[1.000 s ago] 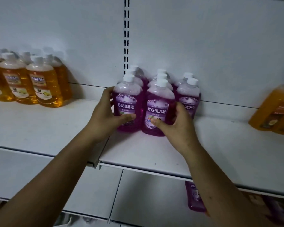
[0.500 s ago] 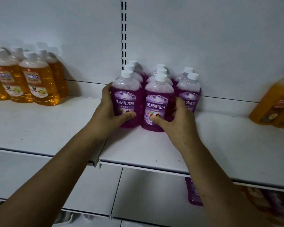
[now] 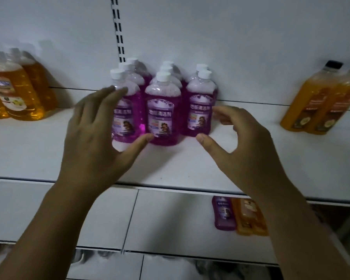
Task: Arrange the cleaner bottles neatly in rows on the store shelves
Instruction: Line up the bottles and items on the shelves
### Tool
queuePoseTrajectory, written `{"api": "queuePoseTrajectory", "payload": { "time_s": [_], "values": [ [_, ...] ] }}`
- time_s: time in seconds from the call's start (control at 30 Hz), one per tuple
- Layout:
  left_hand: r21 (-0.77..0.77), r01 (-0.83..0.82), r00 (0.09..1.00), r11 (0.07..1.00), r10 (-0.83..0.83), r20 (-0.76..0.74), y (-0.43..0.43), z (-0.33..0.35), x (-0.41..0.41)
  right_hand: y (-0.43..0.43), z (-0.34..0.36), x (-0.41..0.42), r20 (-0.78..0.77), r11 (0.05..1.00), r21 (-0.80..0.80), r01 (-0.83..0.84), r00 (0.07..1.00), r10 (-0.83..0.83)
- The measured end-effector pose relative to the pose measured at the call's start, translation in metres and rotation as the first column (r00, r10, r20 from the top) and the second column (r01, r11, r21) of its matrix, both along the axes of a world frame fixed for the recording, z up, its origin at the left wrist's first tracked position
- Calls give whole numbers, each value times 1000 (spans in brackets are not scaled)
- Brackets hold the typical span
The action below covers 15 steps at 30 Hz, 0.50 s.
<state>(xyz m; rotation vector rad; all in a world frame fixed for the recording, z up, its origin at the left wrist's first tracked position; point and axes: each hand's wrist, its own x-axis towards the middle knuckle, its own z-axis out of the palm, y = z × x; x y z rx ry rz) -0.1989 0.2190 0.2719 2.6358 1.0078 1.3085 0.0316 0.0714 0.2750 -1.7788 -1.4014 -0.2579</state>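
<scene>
Several purple cleaner bottles (image 3: pixel 163 110) with white caps stand upright in three short rows on the white shelf (image 3: pixel 180 168), against the back panel. My left hand (image 3: pixel 97 138) hovers just in front of the left front bottle (image 3: pixel 125 116), fingers spread, holding nothing. My right hand (image 3: pixel 240 142) is open in a curved shape to the right of the right front bottle (image 3: pixel 200 110), apart from it.
Amber cleaner bottles (image 3: pixel 14 89) stand at the shelf's far left. Orange bottles with black caps (image 3: pixel 319 102) lean at the far right. Below the shelf, a purple bottle (image 3: pixel 223 213) and an orange one (image 3: pixel 249 216) lie low on the right.
Both hands have let go of the two front purple bottles and drawn back towards me, fingers spreading. The bottles stay upright in their rows.
</scene>
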Motion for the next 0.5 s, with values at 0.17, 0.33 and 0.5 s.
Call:
{"api": "queuePoseTrajectory", "payload": {
  "time_s": [0.17, 0.33, 0.5],
  "values": [
    [18, 116, 984, 993, -112, -142, -63, -8, 49, -68, -14, 36, 127, 994, -96, 58, 991, -45],
    [20, 303, 911, 953, -284, -299, -129, -32, 97, -146, -34, 75, 178, 994, -104, 44, 984, -25],
    [-97, 420, 840, 902, -427, -335, -198, -71, 144, -221, -66, 112, 141, 985, -166, 38, 990, -14]
  ]
}}
